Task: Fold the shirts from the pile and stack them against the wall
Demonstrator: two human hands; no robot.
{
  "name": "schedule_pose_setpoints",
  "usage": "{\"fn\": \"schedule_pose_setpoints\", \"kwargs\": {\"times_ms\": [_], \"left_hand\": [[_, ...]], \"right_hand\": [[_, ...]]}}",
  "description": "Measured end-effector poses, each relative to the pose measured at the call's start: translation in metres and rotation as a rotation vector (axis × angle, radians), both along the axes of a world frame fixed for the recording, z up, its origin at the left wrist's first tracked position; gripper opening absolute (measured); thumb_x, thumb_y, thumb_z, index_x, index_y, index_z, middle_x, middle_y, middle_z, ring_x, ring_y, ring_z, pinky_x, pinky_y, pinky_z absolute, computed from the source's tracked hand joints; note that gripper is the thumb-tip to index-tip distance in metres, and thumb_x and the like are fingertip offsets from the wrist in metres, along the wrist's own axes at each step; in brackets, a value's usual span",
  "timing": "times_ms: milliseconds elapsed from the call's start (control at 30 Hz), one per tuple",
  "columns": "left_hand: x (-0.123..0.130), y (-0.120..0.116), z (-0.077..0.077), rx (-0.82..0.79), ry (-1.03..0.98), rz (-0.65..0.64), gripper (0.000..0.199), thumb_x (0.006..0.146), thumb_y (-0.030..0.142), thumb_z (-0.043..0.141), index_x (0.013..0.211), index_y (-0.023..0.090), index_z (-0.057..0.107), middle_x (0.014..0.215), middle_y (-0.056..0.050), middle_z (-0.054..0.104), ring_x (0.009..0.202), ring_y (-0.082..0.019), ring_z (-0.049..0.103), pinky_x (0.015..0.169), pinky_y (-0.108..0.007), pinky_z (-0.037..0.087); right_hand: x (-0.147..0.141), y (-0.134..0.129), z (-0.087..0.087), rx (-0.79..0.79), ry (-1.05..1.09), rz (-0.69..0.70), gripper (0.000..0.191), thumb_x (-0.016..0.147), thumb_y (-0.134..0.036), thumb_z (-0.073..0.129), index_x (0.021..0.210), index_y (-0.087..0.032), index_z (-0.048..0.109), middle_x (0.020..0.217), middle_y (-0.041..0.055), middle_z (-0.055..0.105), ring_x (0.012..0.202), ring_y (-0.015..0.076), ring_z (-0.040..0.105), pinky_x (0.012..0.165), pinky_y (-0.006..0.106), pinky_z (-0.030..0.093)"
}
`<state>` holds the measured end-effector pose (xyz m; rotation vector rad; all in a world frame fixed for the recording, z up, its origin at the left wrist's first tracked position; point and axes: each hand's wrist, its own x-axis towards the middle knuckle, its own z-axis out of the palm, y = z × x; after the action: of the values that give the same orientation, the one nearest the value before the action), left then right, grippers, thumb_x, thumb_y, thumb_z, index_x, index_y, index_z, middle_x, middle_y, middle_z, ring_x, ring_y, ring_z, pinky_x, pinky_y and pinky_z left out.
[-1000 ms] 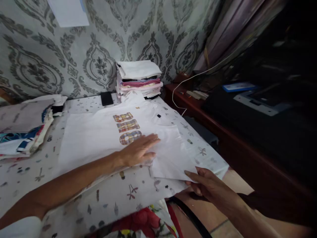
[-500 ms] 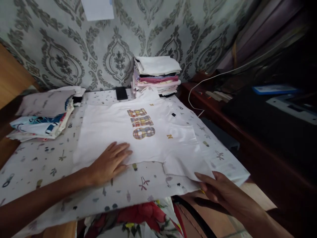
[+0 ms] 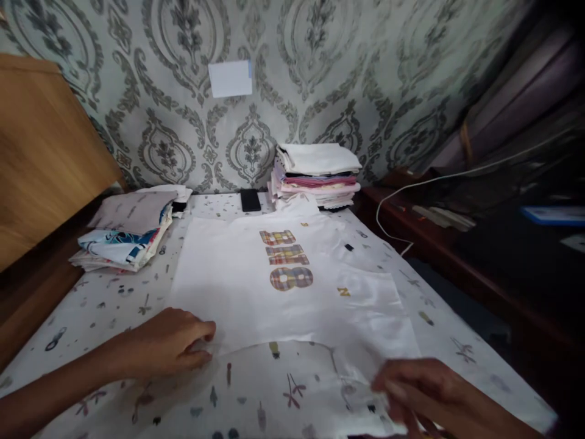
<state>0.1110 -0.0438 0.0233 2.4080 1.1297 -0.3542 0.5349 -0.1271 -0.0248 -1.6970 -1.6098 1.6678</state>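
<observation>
Lying print-up on a patterned tablecloth: one white shirt, in front of a clothes stack. Left hand: curled at the near hem corner; cannot tell whether finger and thumb clamp cloth. Right hand: blurred, at the near sleeve; grip likewise uncertain. Risks, as judged: uneven pull between hands could skew or crease the shirt; a dragging wrist could ruck the tablecloth.
</observation>
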Motion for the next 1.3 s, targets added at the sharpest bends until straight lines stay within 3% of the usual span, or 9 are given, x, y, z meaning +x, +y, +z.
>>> {"fn": "schedule_pose_setpoints", "kwargs": {"times_ms": [133, 233, 333, 467, 633, 800, 1000, 1133, 1300], "left_hand": [[0.03, 0.036, -0.008, 0.125, -0.147, 0.073, 0.027, 0.098, 0.037, 0.043, 0.099, 0.022, 0.065, 0.094, -0.004, 0.07, 0.089, -0.022, 0.065, 0.079, -0.032, 0.048], [0.065, 0.077, -0.043, 0.346, -0.334, 0.106, 0.042, 0.101, 0.038, 0.035, 0.134, 0.018, 0.052, 0.137, -0.013, 0.059, 0.127, -0.024, 0.054, 0.105, -0.038, 0.043], [0.073, 0.115, -0.079, 0.417, -0.262, 0.149, 0.054, 0.101, 0.043, 0.035, 0.148, 0.016, 0.04, 0.158, -0.015, 0.038, 0.147, -0.026, 0.034, 0.12, -0.045, 0.027], [0.012, 0.15, -0.106, 0.498, -0.072, 0.36, 0.058, 0.101, 0.047, 0.031, 0.15, 0.017, 0.04, 0.161, -0.012, 0.033, 0.151, -0.026, 0.025, 0.121, -0.049, 0.023], [-0.058, 0.176, -0.106, 0.629, 0.009, 0.511, 0.057, 0.099, 0.04, 0.03, 0.143, 0.007, 0.045, 0.155, -0.022, 0.04, 0.147, -0.032, 0.034, 0.116, -0.049, 0.033], [-0.042, 0.217, -0.079, 0.699, 0.057, 0.451, 0.045, 0.099, 0.028, 0.033, 0.138, 0.011, 0.048, 0.147, -0.02, 0.049, 0.138, -0.028, 0.045, 0.114, -0.041, 0.035], [-0.03, 0.269, -0.062, 0.619, 0.142, 0.425, 0.03, 0.092, 0.019, 0.043, 0.114, 0.015, 0.063, 0.119, -0.016, 0.067, 0.109, -0.028, 0.064, 0.094, -0.04, 0.048], [-0.038, 0.278, -0.055, 0.618, 0.168, 0.452, 0.026, 0.093, 0.018, 0.04, 0.097, 0.015, 0.066, 0.104, -0.015, 0.069, 0.099, -0.028, 0.065, 0.086, -0.04, 0.049], [-0.016, 0.256, -0.057, 0.696, 0.118, 0.505, 0.032, 0.093, 0.014, 0.036, 0.112, 0.011, 0.061, 0.117, -0.021, 0.063, 0.112, -0.033, 0.058, 0.092, -0.047, 0.046]], "right_hand": [[-0.049, 0.083, 0.019, 0.61, -0.169, 0.121, 0.036, 0.092, -0.053, 0.051, 0.097, -0.026, 0.074, 0.098, 0.0081, 0.074, 0.089, 0.0236, 0.069, 0.079, 0.036, 0.056], [-0.088, 0.147, -0.002, 1.001, -0.221, 0.267, 0.033, 0.093, -0.035, 0.051, 0.119, -0.022, 0.068, 0.127, 0.0119, 0.067, 0.12, 0.0265, 0.061, 0.103, 0.043, 0.049], [-0.115, 0.2, -0.034, 1.146, -0.366, 0.366, 0.035, 0.095, -0.028, 0.05, 0.125, -0.018, 0.065, 0.135, 0.015, 0.062, 0.127, 0.0268, 0.056, 0.107, 0.045, 0.045], [-0.109, 0.249, -0.054, 1.101, -0.583, 0.281, 0.032, 0.095, -0.026, 0.051, 0.125, -0.022, 0.064, 0.139, 0.0107, 0.061, 0.131, 0.0241, 0.052, 0.11, 0.041, 0.039], [-0.058, 0.295, -0.036, 0.956, -0.756, -0.069, 0.025, 0.096, -0.025, 0.046, 0.112, -0.018, 0.064, 0.11, 0.0118, 0.072, 0.104, 0.0246, 0.065, 0.089, 0.034, 0.047], [-0.05, 0.339, -0.006, 0.926, -0.811, -0.314, 0.051, 0.092, -0.031, 0.052, 0.14, -0.016, 0.043, 0.099, 0.0119, 0.073, 0.092, 0.0293, 0.066, 0.076, 0.035, 0.045], [-0.06, 0.365, 0.005, 0.84, -0.718, -0.402, 0.032, 0.081, -0.017, 0.058, 0.112, -0.019, 0.067, 0.09, 0.0136, 0.074, 0.098, 0.0322, 0.067, 0.084, 0.039, 0.044], [-0.046, 0.371, 0.002, 0.827, -0.526, -0.491, 0.025, 0.08, -0.015, 0.052, 0.099, -0.018, 0.069, 0.071, 0.006, 0.072, 0.08, 0.0243, 0.071, 0.077, 0.033, 0.049], [-0.044, 0.382, -0.001, 0.735, -0.149, -0.578, 0.022, 0.078, -0.018, 0.052, 0.097, -0.016, 0.063, 0.064, 0.002, 0.069, 0.055, 0.0168, 0.069, 0.054, 0.024, 0.051]]}}
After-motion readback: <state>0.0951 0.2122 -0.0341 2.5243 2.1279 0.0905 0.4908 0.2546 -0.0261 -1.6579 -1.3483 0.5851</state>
